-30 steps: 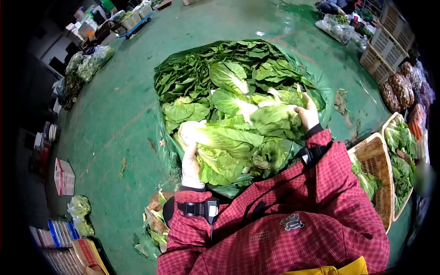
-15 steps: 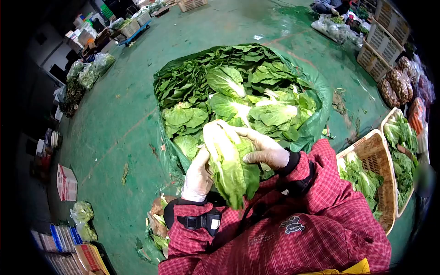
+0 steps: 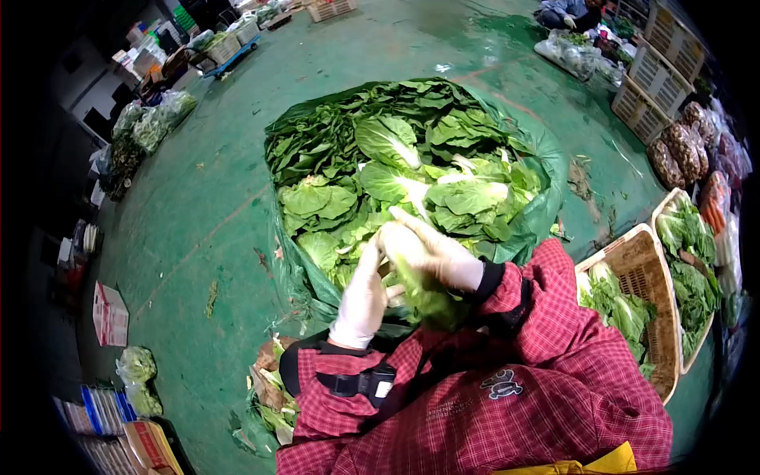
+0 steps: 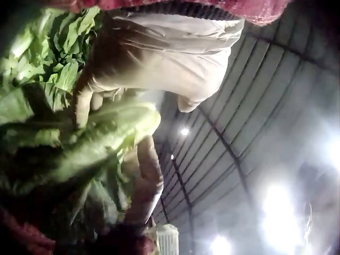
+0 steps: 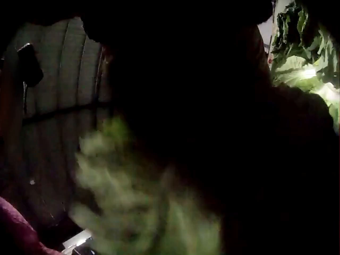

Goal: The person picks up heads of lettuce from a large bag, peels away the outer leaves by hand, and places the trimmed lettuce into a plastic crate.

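While left hand and right hand both clasp the cabbage, it looks light, leaves soft, tear-prone. Hold the firm stalk end.

Jacket: red plaid, thin dark check lines. Small dark cartoon emblem on chest. Black cuffs at sleeve ends. Left hand, right hand: thin white gloves, wrinkled. Black strap with buckle and white clip round left sleeve. Second black strap round right sleeve. Yellow garment edge below jacket.
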Motion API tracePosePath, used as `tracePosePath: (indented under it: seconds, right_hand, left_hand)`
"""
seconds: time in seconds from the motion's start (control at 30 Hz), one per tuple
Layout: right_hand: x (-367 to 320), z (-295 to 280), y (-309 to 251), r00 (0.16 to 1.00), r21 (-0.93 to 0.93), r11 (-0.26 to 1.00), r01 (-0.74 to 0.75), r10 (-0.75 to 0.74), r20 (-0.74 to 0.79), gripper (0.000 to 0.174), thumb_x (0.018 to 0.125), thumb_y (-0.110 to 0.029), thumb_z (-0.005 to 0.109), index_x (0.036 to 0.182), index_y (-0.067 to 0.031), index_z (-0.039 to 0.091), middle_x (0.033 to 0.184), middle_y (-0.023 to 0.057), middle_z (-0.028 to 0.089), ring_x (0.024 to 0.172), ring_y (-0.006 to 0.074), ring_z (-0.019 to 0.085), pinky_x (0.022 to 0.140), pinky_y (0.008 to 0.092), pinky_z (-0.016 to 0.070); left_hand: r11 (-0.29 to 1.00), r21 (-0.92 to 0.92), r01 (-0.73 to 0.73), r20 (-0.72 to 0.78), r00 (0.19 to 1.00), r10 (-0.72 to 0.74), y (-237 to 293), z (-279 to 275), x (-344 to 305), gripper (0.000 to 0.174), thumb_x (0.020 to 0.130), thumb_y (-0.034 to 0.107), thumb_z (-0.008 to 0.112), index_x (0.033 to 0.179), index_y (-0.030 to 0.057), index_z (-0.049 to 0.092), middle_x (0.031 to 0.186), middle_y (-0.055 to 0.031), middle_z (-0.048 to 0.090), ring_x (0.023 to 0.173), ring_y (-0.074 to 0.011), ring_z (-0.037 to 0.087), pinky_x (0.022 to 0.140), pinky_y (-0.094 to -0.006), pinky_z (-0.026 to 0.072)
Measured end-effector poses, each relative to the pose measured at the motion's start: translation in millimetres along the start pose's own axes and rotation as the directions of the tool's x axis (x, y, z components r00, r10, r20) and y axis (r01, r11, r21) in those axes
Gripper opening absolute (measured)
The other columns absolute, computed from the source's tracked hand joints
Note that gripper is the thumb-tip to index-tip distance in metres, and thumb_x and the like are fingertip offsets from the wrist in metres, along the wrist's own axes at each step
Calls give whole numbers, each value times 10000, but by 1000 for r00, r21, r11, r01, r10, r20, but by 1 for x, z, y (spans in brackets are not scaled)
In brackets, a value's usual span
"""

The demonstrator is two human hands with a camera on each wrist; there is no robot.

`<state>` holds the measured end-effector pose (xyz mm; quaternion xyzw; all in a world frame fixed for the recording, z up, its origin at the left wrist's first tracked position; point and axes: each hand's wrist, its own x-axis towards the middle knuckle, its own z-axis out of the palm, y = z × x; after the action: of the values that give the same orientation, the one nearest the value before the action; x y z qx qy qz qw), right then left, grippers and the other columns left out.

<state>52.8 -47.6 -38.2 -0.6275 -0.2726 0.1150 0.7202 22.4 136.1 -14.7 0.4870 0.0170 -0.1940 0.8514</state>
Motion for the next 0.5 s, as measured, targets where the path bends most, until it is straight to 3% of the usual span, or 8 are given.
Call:
tracePosePath:
  seconds: [0.03, 0.1, 0.2, 0.27, 0.37, 0.43, 0.47, 0.5]
  right_hand:
    - [-1, 2, -3, 989, 348, 928, -129, 145, -21, 823, 909, -340, 662, 1532, -67, 199, 1503, 139, 364, 1362, 245, 373, 1131, 355, 294]
    - [-6, 3, 0, 978, 539, 828, -158, 208, -33, 791, 911, -304, 657, 1530, -66, 224, 1489, 106, 387, 1334, 210, 403, 1118, 329, 305]
    - [-8, -2, 6, 987, 528, 836, -148, 160, 24, 714, 933, -251, 598, 1512, -19, 250, 1498, 104, 380, 1368, 206, 365, 1138, 327, 265]
    - [-7, 5, 0, 984, 526, 833, -173, 174, 50, 697, 928, -247, 588, 1497, 7, 276, 1507, 97, 374, 1386, 204, 343, 1147, 329, 246]
    - [1, 2, 13, 999, 44, 999, -22, 23, -25, 609, 921, -317, 594, 1440, -47, 423, 1448, 121, 460, 1331, 250, 421, 1119, 361, 294]
    - [4, -15, -2, 987, -526, 842, 124, -161, -25, 561, 921, -326, 604, 1407, -77, 473, 1326, 153, 556, 1231, 297, 509, 1065, 393, 370]
    - [2, -14, -15, 997, -526, 849, -44, 1, -82, 604, 898, -289, 661, 1429, -96, 449, 1312, 110, 543, 1149, 229, 527, 1001, 360, 427]
    - [5, -15, 0, 978, -118, 971, -210, 206, -43, 647, 851, -159, 706, 1438, -113, 439, 1251, 101, 578, 1094, 231, 559, 962, 346, 460]
  left_hand:
    - [996, -38, 81, 47, 996, -79, 9, -3, -5, 612, 995, 408, 463, 1502, 112, 291, 1453, -61, 405, 1188, -198, 492, 947, -376, 439]
    - [984, 154, 85, 85, 991, -99, 15, -15, -8, 618, 982, 421, 491, 1467, 63, 359, 1383, -75, 489, 1166, -194, 498, 910, -364, 471]
    - [886, 452, -98, 12, 994, 104, 9, -31, 4, 593, 909, 170, 646, 1428, 18, 402, 1349, -72, 514, 1155, -150, 512, 997, -294, 407]
    - [966, 256, -49, 49, 998, 38, 2, -21, 5, 534, 911, 178, 640, 1384, 17, 453, 1325, -56, 523, 1155, -136, 508, 1001, -294, 402]
    - [998, 61, 20, 36, 999, -22, -15, -24, 8, 493, 874, 145, 685, 1317, 20, 509, 1234, -23, 567, 1115, -124, 535, 981, -284, 418]
    - [994, 113, -5, -11, 1000, 6, -18, -23, 12, 508, 852, 117, 704, 1310, 18, 507, 1194, -12, 584, 1081, -124, 556, 965, -277, 429]
    - [967, 243, -72, -25, 996, 80, -14, -21, 12, 535, 816, 89, 737, 1296, 14, 512, 1154, -13, 605, 1038, -129, 581, 941, -274, 446]
    - [938, 330, -107, -3, 993, 114, -11, -17, 8, 547, 794, 103, 764, 1277, 9, 525, 1149, -33, 608, 1022, -130, 582, 925, -276, 457]
